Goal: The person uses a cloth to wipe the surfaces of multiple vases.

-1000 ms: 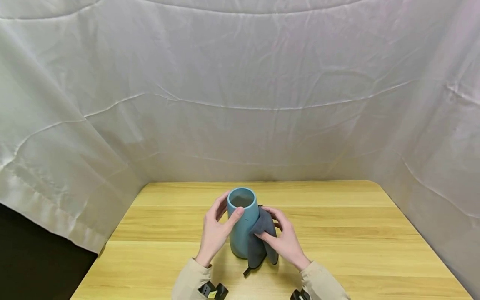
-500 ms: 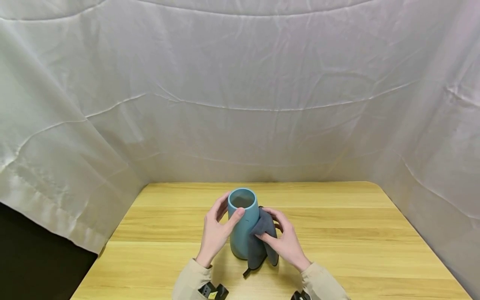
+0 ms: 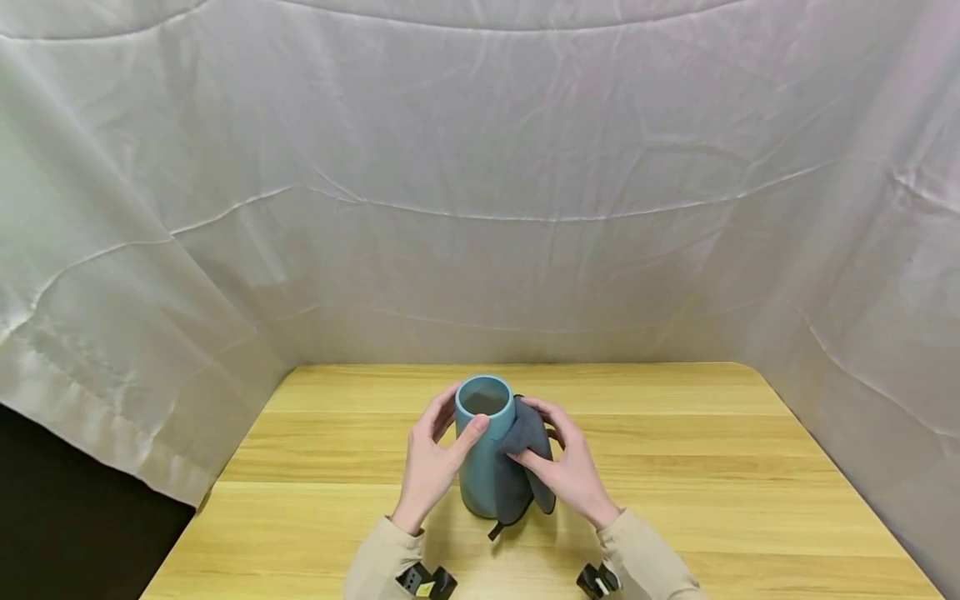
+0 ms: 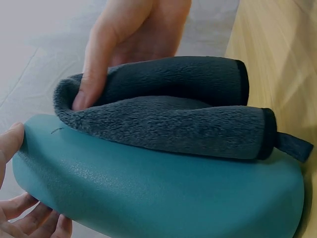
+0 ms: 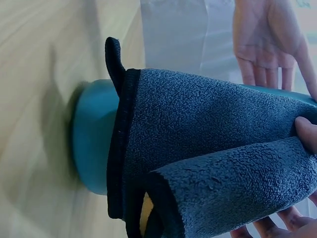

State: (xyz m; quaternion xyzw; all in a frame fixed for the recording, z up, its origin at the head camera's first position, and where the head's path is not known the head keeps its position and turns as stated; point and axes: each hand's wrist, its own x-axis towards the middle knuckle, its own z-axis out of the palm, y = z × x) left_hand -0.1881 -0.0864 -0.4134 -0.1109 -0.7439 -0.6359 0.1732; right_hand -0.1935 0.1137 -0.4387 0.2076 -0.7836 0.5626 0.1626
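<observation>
A tall blue vase (image 3: pixel 476 479) stands upright on the table, its round mouth facing up. My left hand (image 3: pixel 429 471) grips it near the top, thumb on the near side just below the rim and fingers around the far left side. My right hand (image 3: pixel 573 473) pinches a folded dark grey cloth (image 3: pixel 513 487) and holds it against the vase's right side. In the left wrist view, the right thumb (image 4: pixel 91 89) presses into the fold, close to a small dark mark (image 4: pixel 58 131) on the vase. Black edging and a hanging loop (image 5: pixel 114 62) show at the cloth's lower end.
The light wood table (image 3: pixel 712 483) extends to both sides of the vase. Pale curtains (image 3: pixel 525 250) enclose it at the back and sides. A black area (image 3: pixel 75 508) lies beyond the left curtain. Each sleeved wrist carries a small black camera (image 3: pixel 442 583).
The right hand has slid slightly up the vase's side, bringing the cloth and its loop higher. The left hand and the vase stay where they were.
</observation>
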